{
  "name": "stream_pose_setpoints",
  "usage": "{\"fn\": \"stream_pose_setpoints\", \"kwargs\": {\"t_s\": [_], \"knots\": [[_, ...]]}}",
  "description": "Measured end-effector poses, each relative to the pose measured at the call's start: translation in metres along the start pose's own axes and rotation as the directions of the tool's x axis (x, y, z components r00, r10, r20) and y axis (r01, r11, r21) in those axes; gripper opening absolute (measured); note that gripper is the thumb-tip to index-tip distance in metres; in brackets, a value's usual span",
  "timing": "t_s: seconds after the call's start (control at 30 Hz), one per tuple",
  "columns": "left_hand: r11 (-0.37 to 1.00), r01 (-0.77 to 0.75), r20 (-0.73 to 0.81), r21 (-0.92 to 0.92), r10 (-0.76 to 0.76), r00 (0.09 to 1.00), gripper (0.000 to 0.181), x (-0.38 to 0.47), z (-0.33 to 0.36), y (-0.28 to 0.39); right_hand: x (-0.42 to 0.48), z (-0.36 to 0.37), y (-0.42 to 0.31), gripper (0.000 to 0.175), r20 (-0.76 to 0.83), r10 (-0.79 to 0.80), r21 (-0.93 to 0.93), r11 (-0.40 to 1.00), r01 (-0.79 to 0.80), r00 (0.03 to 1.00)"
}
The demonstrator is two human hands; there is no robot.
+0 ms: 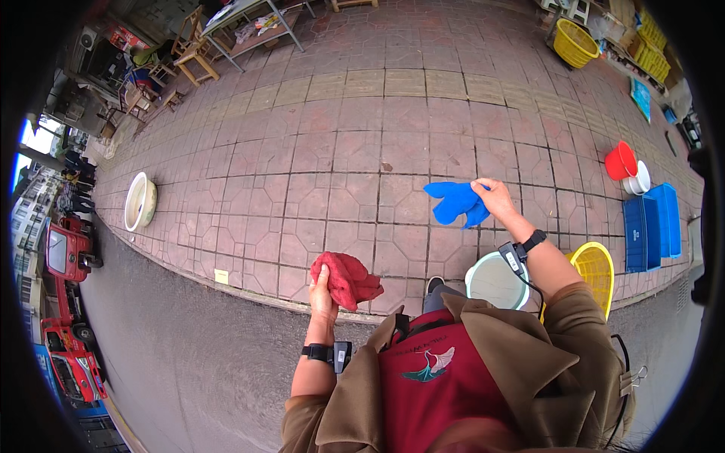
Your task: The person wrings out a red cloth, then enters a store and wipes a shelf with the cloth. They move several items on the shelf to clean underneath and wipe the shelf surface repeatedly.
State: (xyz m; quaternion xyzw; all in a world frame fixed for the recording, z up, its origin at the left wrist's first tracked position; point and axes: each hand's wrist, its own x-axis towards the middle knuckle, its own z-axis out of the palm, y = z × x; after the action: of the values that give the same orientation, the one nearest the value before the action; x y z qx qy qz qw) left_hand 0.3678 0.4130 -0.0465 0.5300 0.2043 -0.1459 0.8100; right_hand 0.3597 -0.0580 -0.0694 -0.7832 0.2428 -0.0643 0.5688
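My left hand grips a bunched red cloth, its thumb pressed on the near side. Farther right and higher in the picture, my right hand pinches a blue cloth at one edge, and the fabric hangs in loose folds. The two cloths are apart. Below my right forearm stands a round pale basin, which seems to hold water. A yellow plastic basket stands beside it, partly hidden by my right arm.
Blue plastic crates, a red bucket and a white bucket stand at the right. A cream basin is on the paving at the left. A metal table and wooden chairs are at the upper left. Beyond the kerb, red vehicles stand on the road.
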Motion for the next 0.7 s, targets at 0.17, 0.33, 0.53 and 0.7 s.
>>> {"fn": "stream_pose_setpoints", "kwargs": {"t_s": [0.17,0.33,0.53,0.7], "knots": [[0.999,-0.034,-0.064,-0.022,0.033,0.997,0.032,0.054,0.018,0.048,0.065,-0.037,0.025,0.021,0.017,0.257,0.009,0.966,-0.257,0.966],[0.998,0.031,-0.186,0.048,-0.022,0.982,0.032,0.121,0.028,0.079,0.121,-0.068,0.071,0.022,-0.124,0.374,-0.042,0.923,-0.382,0.919],[0.999,0.036,-0.153,0.01,-0.034,0.988,0.036,0.238,0.08,0.115,0.182,-0.101,0.08,0.024,-0.269,0.476,-0.048,0.862,-0.505,0.837],[0.997,0.08,-0.005,0.006,-0.08,0.997,0.036,0.337,0.172,0.169,0.227,-0.129,0.057,0.029,-0.508,0.569,0.215,0.81,-0.545,0.646]]}}
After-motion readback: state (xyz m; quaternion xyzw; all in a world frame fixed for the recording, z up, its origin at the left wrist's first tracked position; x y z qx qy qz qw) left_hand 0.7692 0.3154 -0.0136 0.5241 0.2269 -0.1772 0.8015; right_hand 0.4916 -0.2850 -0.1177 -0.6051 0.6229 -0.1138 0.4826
